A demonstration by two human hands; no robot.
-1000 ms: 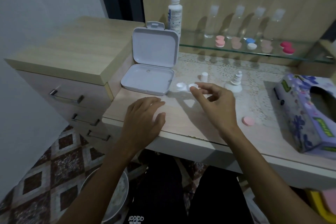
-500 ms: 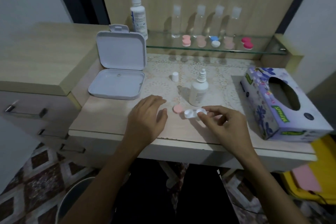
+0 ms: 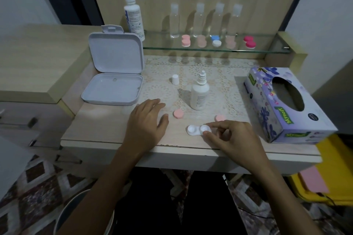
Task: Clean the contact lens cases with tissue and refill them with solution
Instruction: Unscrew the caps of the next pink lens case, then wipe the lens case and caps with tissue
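- Head view, what I log on the bench point(image 3: 107, 131):
- Left hand point(image 3: 146, 123): lies palm down near the front edge, left of centre, fingers spread and loose, gripping nothing that I can see.
- Right hand point(image 3: 234, 136): near the front edge, right of centre; thumb and forefinger pinch the right-hand well of the white lens case point(image 3: 198, 129), the other fingers curled under.
- White lens case: both wells uncapped, lying on the bench top between my two hands, close to the front edge. I cannot tell whether the wells hold liquid.
- Pink cap point(image 3: 178, 114): flat on the bench, just right of my left thumb.
- Second pink cap point(image 3: 219, 118): just behind my right fingers, partly hidden by them.
- Small solution bottle point(image 3: 199, 93): upright at mid-bench, nozzle bare.
- White bottle cap point(image 3: 175, 79): standing behind and to the left of that bottle, apart from it.
- White hinged box point(image 3: 114, 82): open at the left edge, lid upright.
- Tissue box point(image 3: 282, 105): along the right edge, oval opening upward.
- Glass shelf point(image 3: 267, 49) at the back edge: one tall solution bottle point(image 3: 133, 17) at its left end, four clear bottles point(image 3: 174, 21), and a row of capped lens cases point(image 3: 186, 40) in pink, blue-and-white and red.
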